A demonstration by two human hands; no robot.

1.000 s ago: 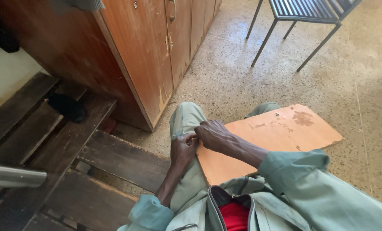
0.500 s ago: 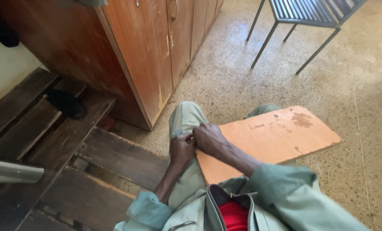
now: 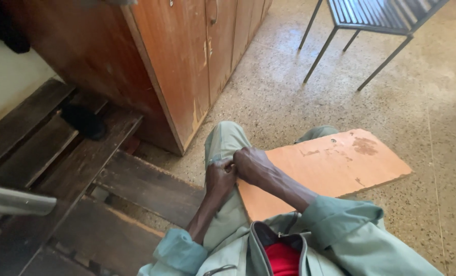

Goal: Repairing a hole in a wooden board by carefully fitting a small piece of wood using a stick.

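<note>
From the head view, the left hand [image 3: 219, 176] and right hand [image 3: 252, 164] meet on the left knee [image 3: 223, 143], fingers pinched narrow on something unseen (possibly trouser cloth), the orange board [image 3: 335, 166] at three o'clock likely to slide off the lap, both hands barely moved since earlier

Both hands are brought together over the left thigh, low in the centre of the view. The left hand [image 3: 220, 176] is curled into a loose fist, knuckles upward, with its forearm bare below a pushed-back sleeve. The right hand [image 3: 252, 166] is laid just beside it, fingers bent toward the left hand's thumb and touching it. Whether anything is pinched between them cannot be told.
</note>
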